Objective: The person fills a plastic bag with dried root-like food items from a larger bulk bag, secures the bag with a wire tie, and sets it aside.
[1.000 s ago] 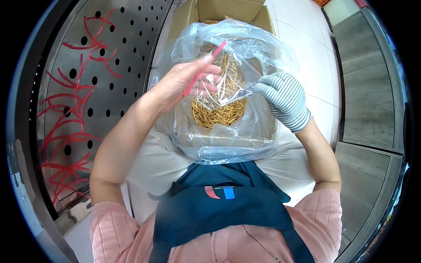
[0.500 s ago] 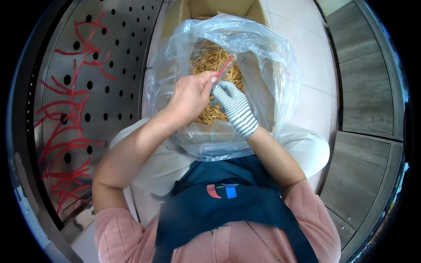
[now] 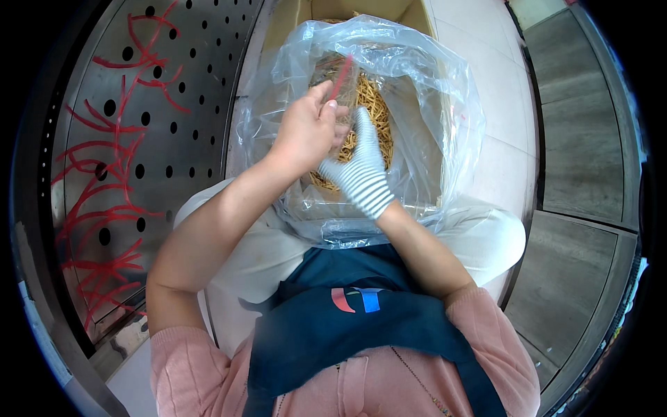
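Gap right of gloved hand (image 3: 363, 169), bag (image 3: 460, 132) beyond

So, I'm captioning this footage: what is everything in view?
Box: 1, tan, centre
Liner: 1, clear, in box
Thin pieces: many, golden-brown, in liner
Small bag: 1, clear, red-edged, above thin pieces
Panel: 1, metal grey, left
Red strips: many, red, on panel
Cabinet: 1, grey, right
Floor: 1, white, around box
Apron: 1, dark teal, worn
Top: 1, pink, under apron
Trousers: 1 pair, off-white, worn
Left hand: 1, bare, holding small bag
Right hand: 1, grey-white striped glove, above thin pieces
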Demonstrator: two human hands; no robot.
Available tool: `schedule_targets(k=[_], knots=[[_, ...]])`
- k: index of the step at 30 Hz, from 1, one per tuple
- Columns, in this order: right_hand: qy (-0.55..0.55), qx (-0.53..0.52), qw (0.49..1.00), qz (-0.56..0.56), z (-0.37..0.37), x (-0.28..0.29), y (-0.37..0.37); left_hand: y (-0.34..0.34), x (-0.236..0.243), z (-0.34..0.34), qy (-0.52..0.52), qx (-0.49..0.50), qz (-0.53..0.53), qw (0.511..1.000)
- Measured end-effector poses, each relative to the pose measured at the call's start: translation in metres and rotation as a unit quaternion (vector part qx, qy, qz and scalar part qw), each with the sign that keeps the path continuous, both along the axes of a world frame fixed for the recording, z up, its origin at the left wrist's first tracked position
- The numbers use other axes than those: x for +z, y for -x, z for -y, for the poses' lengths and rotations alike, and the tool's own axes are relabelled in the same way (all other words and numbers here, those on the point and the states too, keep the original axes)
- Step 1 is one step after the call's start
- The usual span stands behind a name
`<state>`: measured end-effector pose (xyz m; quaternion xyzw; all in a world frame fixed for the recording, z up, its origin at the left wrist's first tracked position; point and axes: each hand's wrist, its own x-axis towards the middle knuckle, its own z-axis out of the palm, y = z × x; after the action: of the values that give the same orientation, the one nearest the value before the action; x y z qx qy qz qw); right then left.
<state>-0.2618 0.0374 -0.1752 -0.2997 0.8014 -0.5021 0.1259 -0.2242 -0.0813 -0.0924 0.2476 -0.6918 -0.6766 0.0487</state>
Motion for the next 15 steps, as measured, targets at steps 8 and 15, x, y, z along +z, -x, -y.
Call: schedule_targets(k=[8, 15], knots=[[0.049, 0.048, 0.996, 0.054, -0.033, 0.012, 0.055, -0.007, 0.020, 0.012, 0.533, -0.089, -0.132, 0.831], [0.053, -0.146, 0.967, -0.202, -0.027, 0.009, 0.065, -0.002, 0.005, 0.013, 0.455, -0.118, 0.027, 0.882]])
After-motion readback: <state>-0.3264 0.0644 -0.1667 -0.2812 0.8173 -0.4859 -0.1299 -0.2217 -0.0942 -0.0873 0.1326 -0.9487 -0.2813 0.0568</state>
